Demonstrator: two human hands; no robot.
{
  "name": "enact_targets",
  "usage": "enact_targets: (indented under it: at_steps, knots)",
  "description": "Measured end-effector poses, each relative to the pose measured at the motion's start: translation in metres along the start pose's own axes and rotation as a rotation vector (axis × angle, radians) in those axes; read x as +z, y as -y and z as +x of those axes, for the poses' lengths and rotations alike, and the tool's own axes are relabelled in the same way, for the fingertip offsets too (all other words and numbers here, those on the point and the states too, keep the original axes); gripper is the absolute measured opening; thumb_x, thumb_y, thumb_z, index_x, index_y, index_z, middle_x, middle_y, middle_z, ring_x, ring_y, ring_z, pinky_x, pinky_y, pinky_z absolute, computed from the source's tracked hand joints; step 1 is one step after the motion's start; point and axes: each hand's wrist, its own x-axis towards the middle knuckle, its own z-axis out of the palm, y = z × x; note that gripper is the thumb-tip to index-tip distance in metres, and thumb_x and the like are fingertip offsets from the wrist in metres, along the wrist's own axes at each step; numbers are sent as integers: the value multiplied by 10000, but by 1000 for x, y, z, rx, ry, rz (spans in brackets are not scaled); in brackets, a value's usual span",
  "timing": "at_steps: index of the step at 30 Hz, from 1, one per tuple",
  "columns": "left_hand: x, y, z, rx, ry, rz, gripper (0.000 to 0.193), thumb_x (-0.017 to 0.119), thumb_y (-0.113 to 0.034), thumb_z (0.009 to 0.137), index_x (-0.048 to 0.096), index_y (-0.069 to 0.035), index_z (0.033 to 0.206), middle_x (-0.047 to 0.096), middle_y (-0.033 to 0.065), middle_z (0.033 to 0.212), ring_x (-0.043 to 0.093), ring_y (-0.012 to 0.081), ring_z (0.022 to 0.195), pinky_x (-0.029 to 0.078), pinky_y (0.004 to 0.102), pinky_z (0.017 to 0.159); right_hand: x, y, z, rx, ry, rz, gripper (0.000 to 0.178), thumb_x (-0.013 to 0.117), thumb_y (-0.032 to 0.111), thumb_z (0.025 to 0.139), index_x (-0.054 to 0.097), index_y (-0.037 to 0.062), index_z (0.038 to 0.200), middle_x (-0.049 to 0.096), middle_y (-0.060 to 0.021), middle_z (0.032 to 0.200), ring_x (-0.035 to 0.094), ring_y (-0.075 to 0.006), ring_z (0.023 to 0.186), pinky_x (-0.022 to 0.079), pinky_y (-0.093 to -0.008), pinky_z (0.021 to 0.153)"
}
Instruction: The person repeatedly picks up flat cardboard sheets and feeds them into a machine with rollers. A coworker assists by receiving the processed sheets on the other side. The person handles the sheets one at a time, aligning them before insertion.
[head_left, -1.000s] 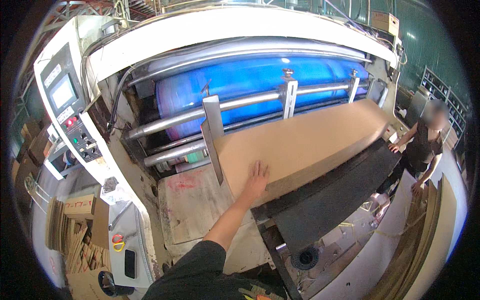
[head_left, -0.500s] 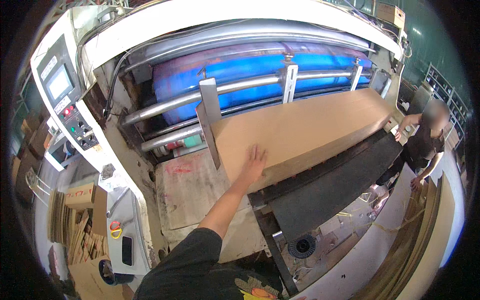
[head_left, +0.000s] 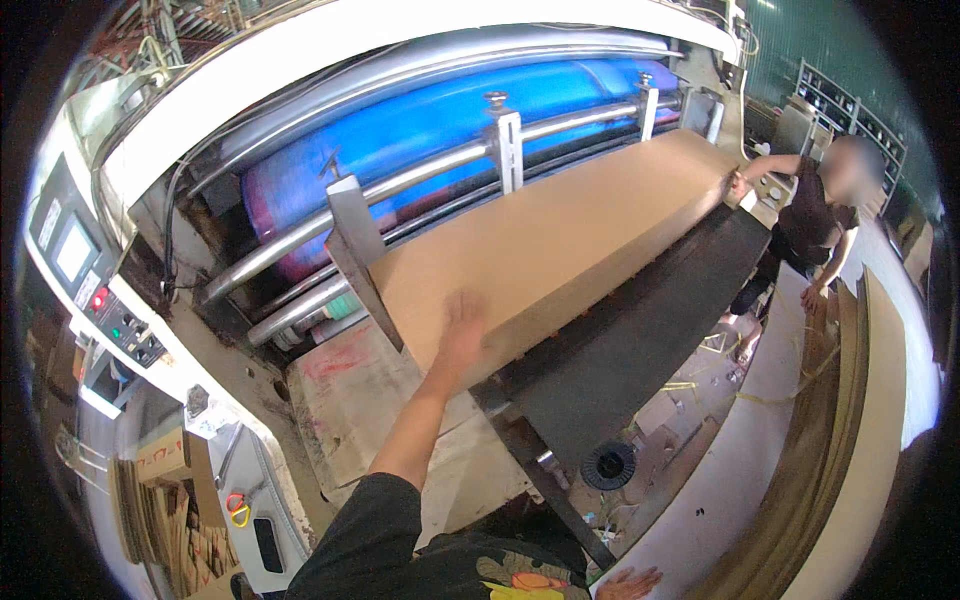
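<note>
My left hand (head_left: 463, 325) lies flat on the near left end of a tall stack of brown cardboard sheets (head_left: 570, 220); it is slightly smeared by motion, with its fingers stretched out. The stack rests against upright metal guides (head_left: 357, 225) in front of a machine with a large blue roller (head_left: 430, 140). At the lower edge, my right hand (head_left: 628, 584) is spread, palm down, on the pale top sheet (head_left: 715, 480) of another cardboard pile. It holds nothing.
A co-worker (head_left: 822, 215) stands at the right, one hand at the stack's far end, the other on the pile. A black feed board (head_left: 630, 310) lies before the stack. At left are a control panel (head_left: 85, 270), scissors (head_left: 238, 510) and a phone (head_left: 269, 545).
The view has shifted, moving the machine leftward in the picture. My right hand has come into fuller view on the pale sheet. The co-worker's hand has moved onto the stack's far end.
</note>
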Motion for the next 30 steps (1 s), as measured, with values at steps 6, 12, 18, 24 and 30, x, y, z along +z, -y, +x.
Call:
enact_targets:
  at_steps: [6, 12, 18, 24, 30]
  knots:
    - [7, -1, 2, -44, 17, 79, 1108, 852, -404, 706, 270, 0, 1558, 231, 328, 1595, 152, 469, 1517, 99, 603, 1229, 5, -2, -6, 3, -33, -11, 629, 440, 365, 1038, 312, 77, 1582, 270, -152, 1652, 245, -320, 1527, 212, -458, 1226]
    - [28, 26, 6, 53, 11, 46, 998, 843, -319, 720, 352, -2, 1528, 336, 264, 1579, 231, 428, 1505, 135, 543, 1249, 7, -2, -22, -157, -145, 206, 747, 619, 211, 930, 288, -65, 1541, 269, -264, 1614, 236, -392, 1509, 175, -490, 1239]
    - [47, 54, 25, 92, 37, -12, 942, 856, -305, 733, 408, -36, 1517, 382, 198, 1581, 268, 374, 1502, 166, 513, 1249, -34, 23, -5, 308, 18, 707, 599, 723, 257, 892, 512, 40, 1408, 496, -236, 1464, 433, -407, 1389, 333, -526, 1150]
    - [72, 74, 38, 385, -253, 378, 986, 632, -701, 812, 397, -81, 1542, 471, 231, 1499, 460, 426, 1360, 374, 602, 1087, -233, 5, -86, 456, -256, 1237, 352, 617, 201, 1012, 591, 34, 1321, 732, -143, 1143, 680, -265, 1124, 517, -385, 969]
    - [84, 92, 47, 310, -310, 424, 1112, 622, -802, 722, 366, -123, 1564, 470, 233, 1491, 474, 445, 1342, 415, 642, 1015, -385, -137, -205, 767, -1269, 642, 214, 618, 153, 1010, 680, -28, 1107, 707, -93, 1065, 645, -167, 964, 511, -327, 905]
